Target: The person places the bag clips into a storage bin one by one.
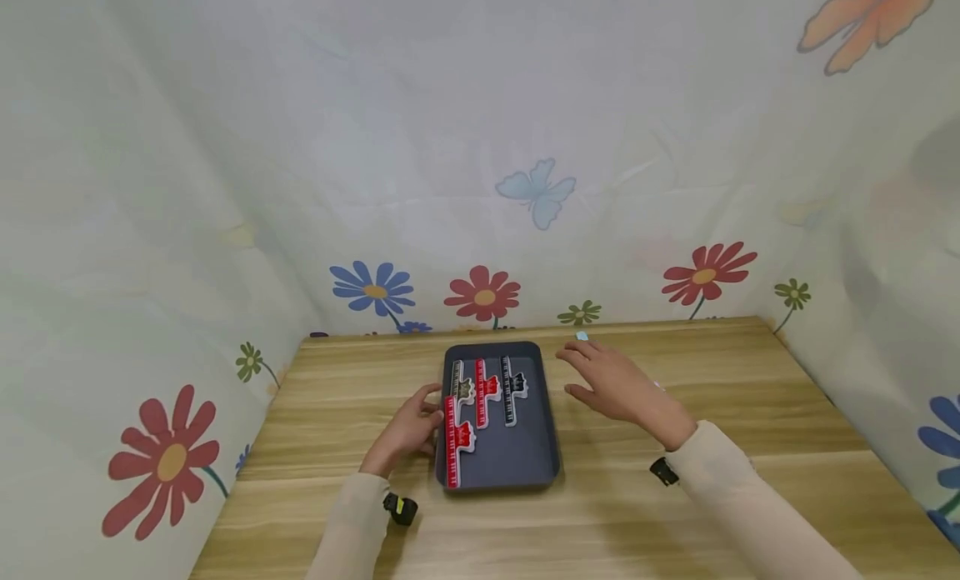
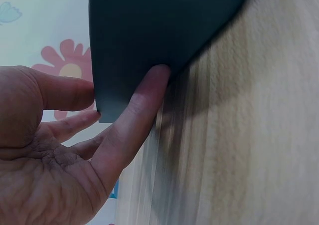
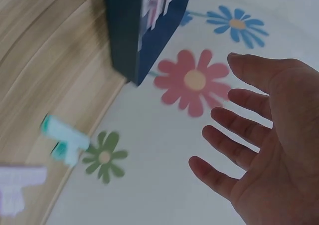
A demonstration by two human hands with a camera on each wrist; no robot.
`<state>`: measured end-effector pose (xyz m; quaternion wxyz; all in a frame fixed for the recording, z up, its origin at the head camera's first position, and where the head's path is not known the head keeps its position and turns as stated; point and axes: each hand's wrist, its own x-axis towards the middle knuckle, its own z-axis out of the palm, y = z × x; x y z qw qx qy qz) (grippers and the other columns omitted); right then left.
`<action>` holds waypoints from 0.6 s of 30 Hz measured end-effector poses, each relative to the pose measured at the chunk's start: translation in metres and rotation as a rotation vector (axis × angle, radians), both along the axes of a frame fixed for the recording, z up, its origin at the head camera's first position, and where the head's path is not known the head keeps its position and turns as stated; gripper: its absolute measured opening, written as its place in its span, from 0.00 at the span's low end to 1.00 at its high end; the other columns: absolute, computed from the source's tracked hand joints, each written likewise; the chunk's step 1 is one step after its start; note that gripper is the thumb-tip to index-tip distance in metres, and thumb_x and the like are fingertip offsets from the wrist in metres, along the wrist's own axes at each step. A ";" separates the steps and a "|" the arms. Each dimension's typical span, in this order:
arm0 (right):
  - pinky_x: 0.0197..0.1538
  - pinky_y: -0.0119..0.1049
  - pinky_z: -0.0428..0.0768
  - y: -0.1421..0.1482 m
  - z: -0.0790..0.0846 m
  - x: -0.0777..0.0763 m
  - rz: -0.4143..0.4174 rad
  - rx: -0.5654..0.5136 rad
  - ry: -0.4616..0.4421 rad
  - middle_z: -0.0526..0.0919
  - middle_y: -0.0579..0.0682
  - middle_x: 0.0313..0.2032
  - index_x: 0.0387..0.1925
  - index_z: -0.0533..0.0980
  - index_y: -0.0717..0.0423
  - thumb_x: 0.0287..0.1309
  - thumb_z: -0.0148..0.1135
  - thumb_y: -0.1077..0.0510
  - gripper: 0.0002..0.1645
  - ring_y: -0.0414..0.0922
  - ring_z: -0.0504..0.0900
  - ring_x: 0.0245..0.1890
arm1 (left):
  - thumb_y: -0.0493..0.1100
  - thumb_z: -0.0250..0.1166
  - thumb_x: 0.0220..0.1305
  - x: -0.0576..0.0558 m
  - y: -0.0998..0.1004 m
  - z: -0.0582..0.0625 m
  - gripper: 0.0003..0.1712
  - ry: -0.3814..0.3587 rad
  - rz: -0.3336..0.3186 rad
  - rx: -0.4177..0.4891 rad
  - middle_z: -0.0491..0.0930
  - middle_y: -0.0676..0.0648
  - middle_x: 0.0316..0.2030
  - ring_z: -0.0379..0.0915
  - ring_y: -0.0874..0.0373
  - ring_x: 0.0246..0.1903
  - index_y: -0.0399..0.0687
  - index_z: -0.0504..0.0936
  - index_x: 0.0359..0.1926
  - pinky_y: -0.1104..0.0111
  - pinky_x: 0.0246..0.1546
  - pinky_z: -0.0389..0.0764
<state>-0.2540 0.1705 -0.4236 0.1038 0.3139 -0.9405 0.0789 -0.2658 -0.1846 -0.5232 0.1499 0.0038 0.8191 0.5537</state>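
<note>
A dark grey tray (image 1: 525, 463) lies on the table with several clips in it, each with a long piano-key bar and a scalloped tab. They are a red clip (image 1: 452, 442) low at the left, another red clip (image 1: 482, 392), a black clip (image 1: 510, 392) and a dark olive clip (image 1: 465, 390) partly covered. My left hand (image 1: 411, 423) touches the tray's left side; in the left wrist view its extended fingers rest against the outer wall. Right of the tray, my right hand (image 1: 611, 382) hovers over the table, fingers spread and holding nothing.
A teal clip (image 3: 67, 137) lies near the table's back edge, and a lilac clip (image 3: 20, 185) lies right of it, mostly hidden by the right hand in the head view. A flower-printed cloth (image 1: 420, 188) hangs behind and beside the wooden table (image 1: 337, 380).
</note>
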 end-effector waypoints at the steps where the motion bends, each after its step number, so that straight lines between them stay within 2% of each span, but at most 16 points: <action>1: 0.60 0.56 0.77 0.006 -0.001 -0.001 -0.004 -0.003 0.001 0.74 0.59 0.62 0.63 0.71 0.58 0.61 0.66 0.49 0.32 0.58 0.74 0.62 | 0.35 0.51 0.72 0.000 0.000 0.000 0.31 -0.003 0.000 0.002 0.71 0.29 0.59 0.83 0.49 0.32 0.52 0.58 0.74 0.56 0.24 0.87; 5: 0.58 0.56 0.78 0.027 -0.004 -0.003 -0.042 -0.027 -0.002 0.74 0.60 0.61 0.64 0.70 0.58 0.60 0.67 0.52 0.33 0.58 0.76 0.60 | 0.36 0.51 0.73 -0.001 0.001 0.000 0.31 0.011 -0.015 0.008 0.70 0.29 0.59 0.83 0.49 0.32 0.52 0.57 0.74 0.56 0.24 0.87; 9: 0.60 0.56 0.77 0.037 -0.007 -0.005 -0.057 -0.057 -0.024 0.74 0.60 0.62 0.67 0.67 0.58 0.60 0.67 0.52 0.36 0.58 0.74 0.61 | 0.36 0.51 0.73 0.002 -0.001 0.001 0.31 0.009 -0.005 -0.002 0.70 0.28 0.60 0.83 0.49 0.31 0.52 0.58 0.74 0.56 0.24 0.87; 13: 0.61 0.56 0.76 0.042 -0.011 -0.007 -0.060 -0.072 -0.047 0.73 0.61 0.63 0.69 0.65 0.58 0.61 0.66 0.52 0.38 0.59 0.73 0.62 | 0.37 0.51 0.73 0.005 -0.002 0.000 0.30 -0.012 0.001 -0.008 0.70 0.29 0.60 0.83 0.48 0.35 0.52 0.58 0.74 0.57 0.25 0.87; 18: 0.59 0.56 0.78 0.053 -0.018 -0.015 -0.081 -0.083 -0.057 0.73 0.62 0.62 0.68 0.65 0.58 0.62 0.65 0.52 0.36 0.59 0.75 0.61 | 0.37 0.51 0.74 0.004 0.000 0.000 0.30 -0.008 0.003 0.002 0.71 0.30 0.60 0.83 0.47 0.38 0.53 0.58 0.74 0.56 0.25 0.87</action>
